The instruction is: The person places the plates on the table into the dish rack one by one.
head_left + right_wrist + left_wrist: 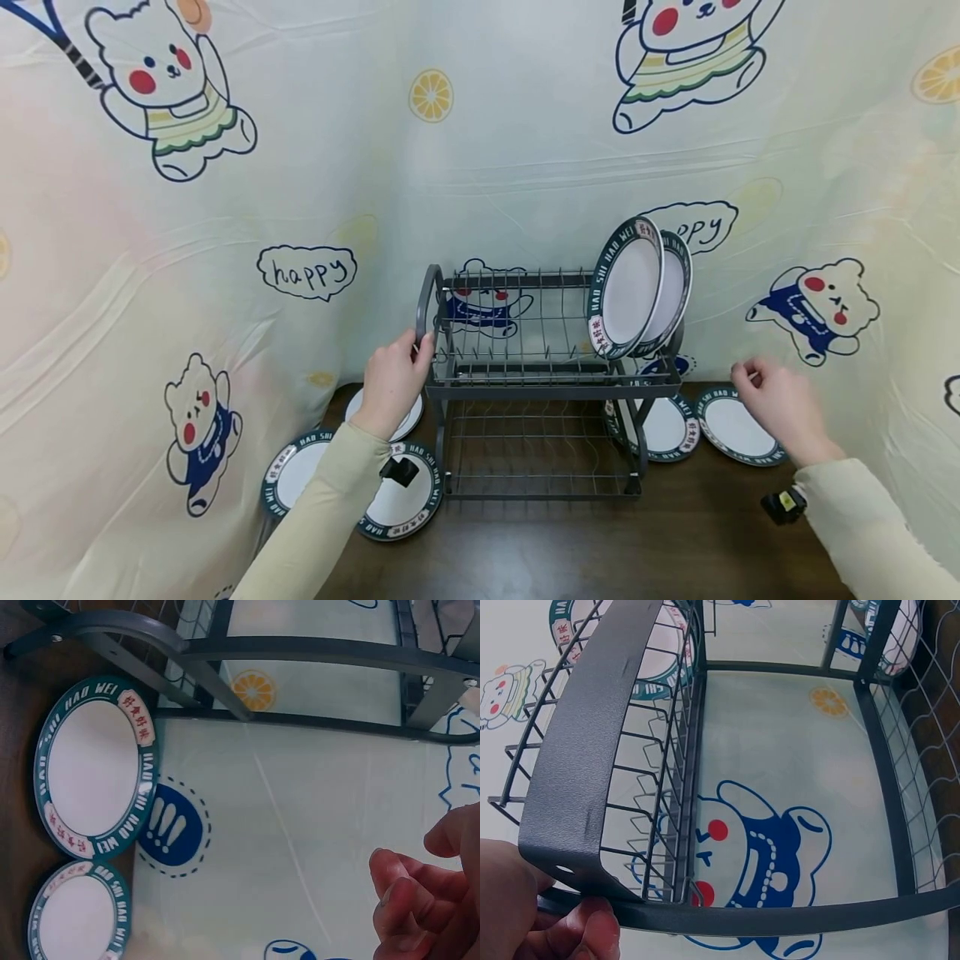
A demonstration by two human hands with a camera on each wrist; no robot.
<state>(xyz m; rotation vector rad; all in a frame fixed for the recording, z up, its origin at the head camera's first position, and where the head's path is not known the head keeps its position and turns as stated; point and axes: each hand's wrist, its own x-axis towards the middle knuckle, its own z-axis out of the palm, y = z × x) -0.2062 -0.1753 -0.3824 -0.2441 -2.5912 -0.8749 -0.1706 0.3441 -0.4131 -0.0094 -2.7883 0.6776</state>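
A dark grey two-tier dish rack [555, 390] stands on the table. My left hand [393, 383] grips the upper left side of its frame; in the left wrist view, the fingers of that hand [510, 907] curl at the corner of a metal bar [585, 750]. Two white plates with green lettered rims, a front plate [626, 292] and a rear plate [675, 287], stand tilted in the upper tier's right end. To the right of the rack, my right hand [783, 408] hovers with loosely bent fingers, holding nothing. The right wrist view shows this hand [435, 900] apart from the rack.
More green-rimmed plates lie on the brown table [540, 546]. Left of the rack are a near plate [405, 496] and a plate partly behind my sleeve [296, 471]. Right of it are two plates side by side, one [667, 429] and another [738, 425]. A patterned cloth [480, 192] hangs behind.
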